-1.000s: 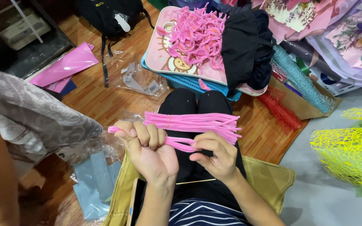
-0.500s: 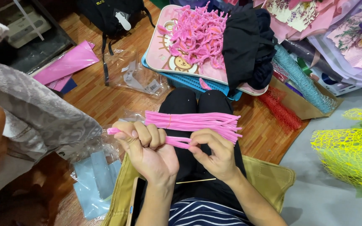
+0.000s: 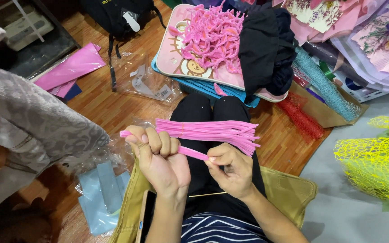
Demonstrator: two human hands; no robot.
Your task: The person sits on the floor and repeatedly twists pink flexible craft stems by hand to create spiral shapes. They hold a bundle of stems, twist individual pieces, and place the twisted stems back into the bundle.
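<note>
Head view, the only one I have: my left hand (image 3: 160,159) is clenched into a fist around one pink pipe cleaner (image 3: 190,152), its short end poking out past the knuckles on the far side. My right hand (image 3: 230,168) pinches the other end of that same stem between thumb and fingertips, so it runs taut between the two hands, just above my lap. Right behind it, lying across my black-trousered knees, is the bundle of pink pipe cleaners (image 3: 208,130), fanned loose at the right end. Beyond the knees sits a pink tray (image 3: 176,63) piled with curled pink pieces (image 3: 212,33), a black cloth (image 3: 264,45) slumped over its right side, all resting on a blue basket (image 3: 203,87). Yellow mesh (image 3: 374,166) lies off to my right, clear plastic wrapping (image 3: 100,155) to my left. As I judge it, the risk is the bundle: it is only balanced on the knees, so a shift of the legs or a nudge from my right wrist could roll it to the floor. A slack pinch could also let the stem spring free.
</note>
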